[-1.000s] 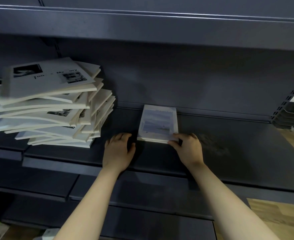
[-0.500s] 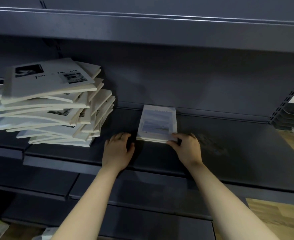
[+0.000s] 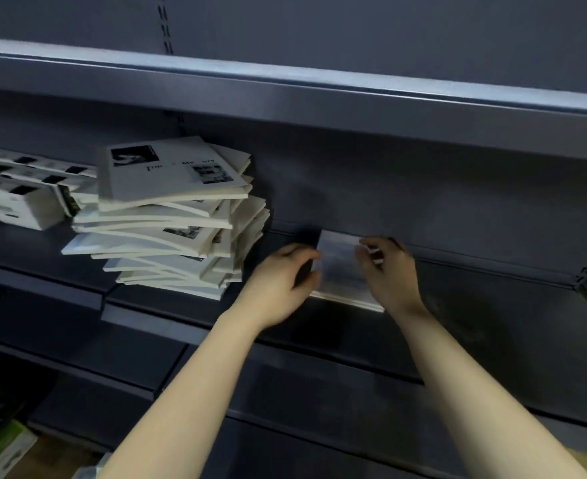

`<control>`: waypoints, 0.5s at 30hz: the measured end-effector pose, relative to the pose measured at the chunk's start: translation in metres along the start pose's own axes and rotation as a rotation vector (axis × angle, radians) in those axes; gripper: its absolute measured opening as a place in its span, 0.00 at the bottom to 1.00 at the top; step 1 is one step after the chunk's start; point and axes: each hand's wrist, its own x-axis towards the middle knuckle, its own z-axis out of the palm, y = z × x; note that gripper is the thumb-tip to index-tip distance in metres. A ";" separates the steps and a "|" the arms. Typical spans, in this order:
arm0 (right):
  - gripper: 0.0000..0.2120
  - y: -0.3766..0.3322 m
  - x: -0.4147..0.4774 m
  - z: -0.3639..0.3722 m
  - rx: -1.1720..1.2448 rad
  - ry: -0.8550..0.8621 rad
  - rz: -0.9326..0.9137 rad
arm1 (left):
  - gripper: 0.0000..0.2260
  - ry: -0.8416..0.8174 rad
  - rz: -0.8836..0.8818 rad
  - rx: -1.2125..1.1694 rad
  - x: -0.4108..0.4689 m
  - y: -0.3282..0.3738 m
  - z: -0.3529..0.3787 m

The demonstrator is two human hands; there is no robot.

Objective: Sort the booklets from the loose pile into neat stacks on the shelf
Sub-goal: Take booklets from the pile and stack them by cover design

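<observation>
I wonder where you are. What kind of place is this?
Probably a shop or stockroom: dark metal shelving with slotted uprights, a loose pile of booklets, and white boxes stored beside it.

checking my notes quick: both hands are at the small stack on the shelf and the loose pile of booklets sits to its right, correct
Not quite. The head view shows the loose pile sitting to the left of the small stack, not to its right. The rest holds: the left hand and the right hand are both at the small stack on the shelf.
</observation>
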 end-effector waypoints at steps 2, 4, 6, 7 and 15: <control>0.08 -0.026 0.013 0.005 0.022 -0.002 -0.056 | 0.17 0.062 0.070 -0.015 0.004 0.008 -0.024; 0.08 -0.051 0.024 0.010 0.044 -0.019 -0.084 | 0.16 0.114 0.111 -0.002 0.006 0.010 -0.049; 0.09 -0.075 0.032 0.017 0.070 -0.033 -0.107 | 0.16 0.153 0.124 0.049 0.007 0.004 -0.074; 0.09 -0.086 0.035 0.021 0.081 -0.040 -0.126 | 0.17 0.172 0.121 0.084 0.007 0.000 -0.086; 0.09 -0.162 0.055 0.064 0.134 -0.080 -0.200 | 0.17 0.269 0.004 0.183 -0.005 -0.061 -0.170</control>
